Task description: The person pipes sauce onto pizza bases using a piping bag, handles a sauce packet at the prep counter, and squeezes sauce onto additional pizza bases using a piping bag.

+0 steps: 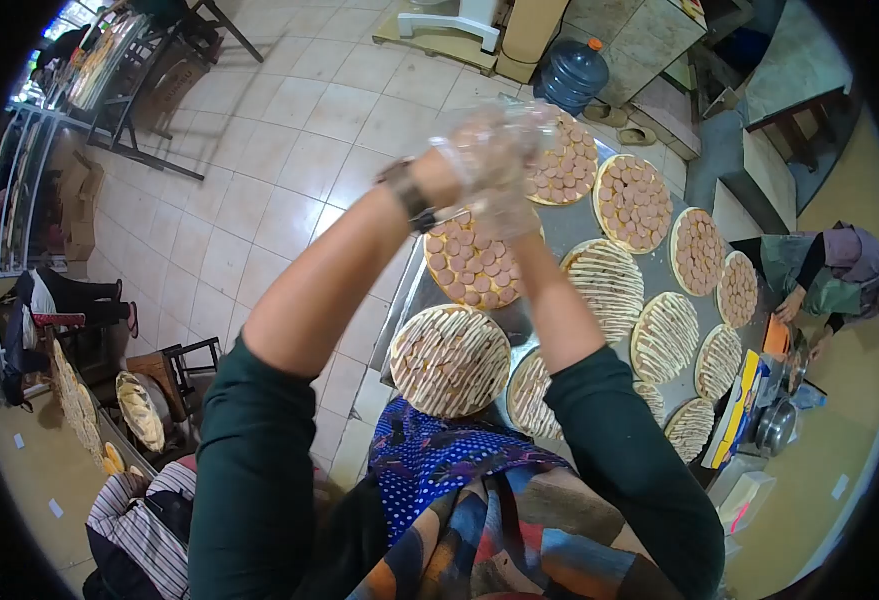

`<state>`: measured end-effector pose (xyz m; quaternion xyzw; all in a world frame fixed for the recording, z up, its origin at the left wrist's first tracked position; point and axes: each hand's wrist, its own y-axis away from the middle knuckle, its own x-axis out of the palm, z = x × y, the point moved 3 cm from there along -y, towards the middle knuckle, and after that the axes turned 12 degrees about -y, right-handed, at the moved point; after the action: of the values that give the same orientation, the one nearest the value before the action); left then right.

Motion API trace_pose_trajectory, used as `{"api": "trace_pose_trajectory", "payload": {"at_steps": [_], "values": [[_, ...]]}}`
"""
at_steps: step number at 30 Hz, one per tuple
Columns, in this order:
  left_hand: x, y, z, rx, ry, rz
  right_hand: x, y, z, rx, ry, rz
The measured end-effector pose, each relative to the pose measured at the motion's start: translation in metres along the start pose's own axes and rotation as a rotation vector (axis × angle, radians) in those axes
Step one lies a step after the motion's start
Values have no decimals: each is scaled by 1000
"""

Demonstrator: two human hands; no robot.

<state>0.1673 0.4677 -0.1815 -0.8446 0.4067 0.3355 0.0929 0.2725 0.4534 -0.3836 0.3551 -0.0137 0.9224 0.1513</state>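
Note:
My left hand [488, 145] and my right hand [508, 207], both in clear plastic gloves, are close together above the far left part of the table. Motion blurs them, so their fingers and anything between them cannot be made out. A dark watch [407, 197] is on my left wrist. Just below the hands lies a round pizza base with sausage slices [472, 265]; another sausage-topped pizza [566, 160] is right beside them. Nearer my body, a pizza with pale sauce stripes [450, 360] sits at the table edge. A striped pizza [605, 285] lies right of my right forearm.
Several more pizzas [634, 203] cover the metal table [582, 222]. A co-worker [830, 265] reaches over its right end, near a yellow-and-blue box [736, 410] and metal bowls [778, 424]. A blue water jug [573, 76] stands beyond the table. Another person [150, 520] is at lower left.

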Motion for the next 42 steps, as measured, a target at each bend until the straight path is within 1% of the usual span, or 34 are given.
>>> {"api": "trace_pose_trajectory", "payload": {"at_steps": [2, 3, 4, 5, 6, 7, 8, 9, 10, 11, 12, 13, 14, 15, 16, 17, 19, 21, 23, 24, 25, 26, 27, 28, 30, 32, 33, 35, 36, 38, 39, 40, 41, 42], "values": [[-7, 7, 12, -90, -58, 62, 65, 44, -14, 78, 158, 79], [-5, 6, 22, -146, 112, 100, 67, 46, -13, 97, 195, 98], [0, 4, 29, -175, 200, 122, 70, 48, -13, 115, 233, 118], [2, 5, 30, -206, 287, 142, 46, 36, -6, 104, 353, 149], [1, 6, 13, -60, 66, 96, 17, 19, 3, 93, 475, 183], [8, 0, 8, 14, -42, 74, -8, 5, 13, 79, 599, 219], [14, -6, 2, 85, -151, 43, -12, 2, 27, 95, 431, 226], [28, -22, 6, 199, -117, -43, -16, 1, 41, 112, 263, 233], [30, -23, 6, 256, -99, -88, -8, 3, 59, 154, -198, 201], [31, -24, 6, 314, -82, -132, -11, 3, 48, 154, -195, 203], [25, -12, 6, 303, -151, -192, -22, 3, 26, -2, 128, 151], [18, -3, 8, 292, -221, -249, -15, 7, 4, -56, 320, 179], [11, 2, 14, 295, -224, -245, -8, 11, -17, -116, 512, 198], [5, 6, 27, 135, 62, -66, 12, 25, -41, -73, 575, 302], [6, 8, 34, -31, 343, 112, 35, 41, -36, -78, 570, 300], [7, 9, 33, -31, 337, 114, 66, 61, -16, -56, 471, 211], [9, 13, 26, 84, 61, -12, 79, 64, 13, -112, 417, 28], [12, 1, -2, -43, -26, 56, 55, 41, 49, -122, 315, 1], [22, -17, -6, -115, 46, 105, 29, 27, 71, -46, 173, 72], [19, -13, -5, -115, 49, 98, 13, 22, 68, -40, 176, 185], [15, -8, -8, -24, -48, 98, 1, 19, 59, -36, 177, 298], [11, 0, -6, 22, -100, 101, -11, 22, 31, 24, 242, 276], [7, 8, -4, 69, -151, 102, 2, 33, 7, -9, 363, 272], [2, 20, 7, 21, -27, 88, 15, 44, -16, -42, 484, 265], [8, 24, 20, -28, 92, 80, 52, 56, -30, -170, 657, 270], [13, 20, 31, -37, 351, 112, 62, 56, -20, -140, 291, 231], [15, 16, 24, -35, 352, 109, 61, 56, -12, -153, 86, 213], [24, 0, 1, 130, 98, -16, 36, 48, 25, -203, -162, 183], [27, -5, 0, 129, 102, -19, 23, 43, 38, -126, -22, 176], [32, -14, -2, 116, -15, 24, 2, 33, 61, 27, 258, 158], [32, -10, 1, 119, -15, 23, 2, 34, 56, 46, 446, 173], [28, 2, 6, 201, 194, -6, 1, 35, 50, 63, 635, 193], [23, 14, 8, 281, 402, -31, 22, 48, 22, -55, 666, 196], [18, 23, 8, 282, 397, -25, 42, 62, -5, -173, 700, 193]]}}
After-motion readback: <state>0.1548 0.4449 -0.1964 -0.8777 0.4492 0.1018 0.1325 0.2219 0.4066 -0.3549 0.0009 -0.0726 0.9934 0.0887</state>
